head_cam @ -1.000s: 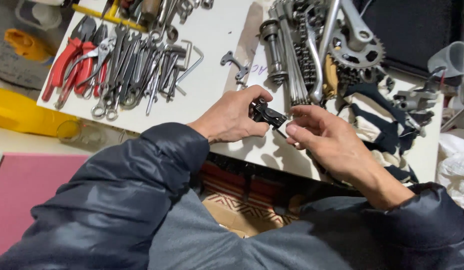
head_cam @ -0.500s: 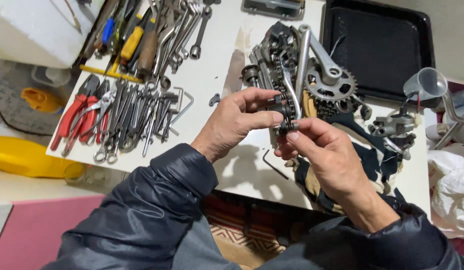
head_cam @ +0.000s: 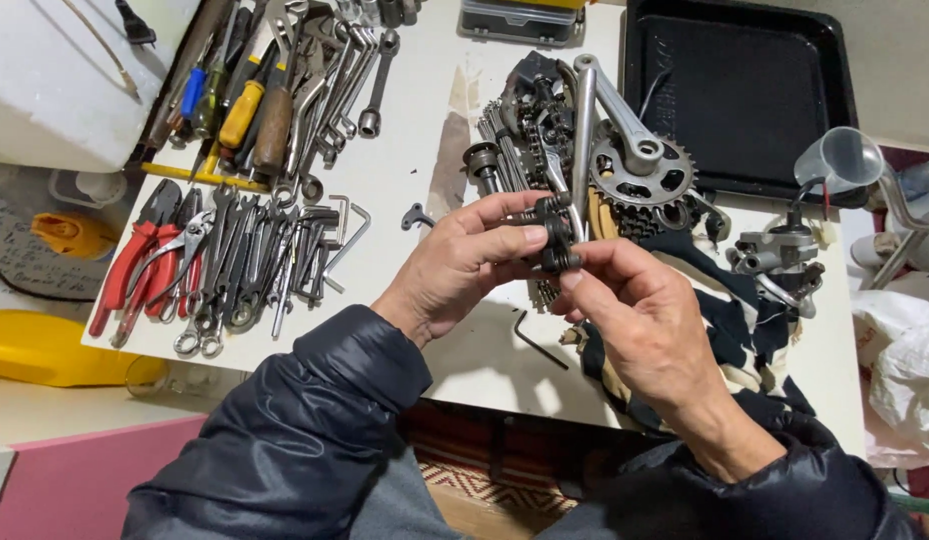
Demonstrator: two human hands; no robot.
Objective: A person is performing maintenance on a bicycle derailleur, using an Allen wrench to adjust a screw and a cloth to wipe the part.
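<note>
both hands, left (head_cam: 465,265) and right (head_cam: 635,320), pinched on a small dark metal part (head_cam: 557,235), its shape mostly hidden by fingertips, above the white surface (head_cam: 415,170).

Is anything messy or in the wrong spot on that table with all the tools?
Mostly tidy: the pliers and wrenches lie in neat rows. Two bits stray: a small dark hex key lies alone near the table's front edge, and a little metal piece sits by itself. A brownish smear also stains the white tabletop.
</note>
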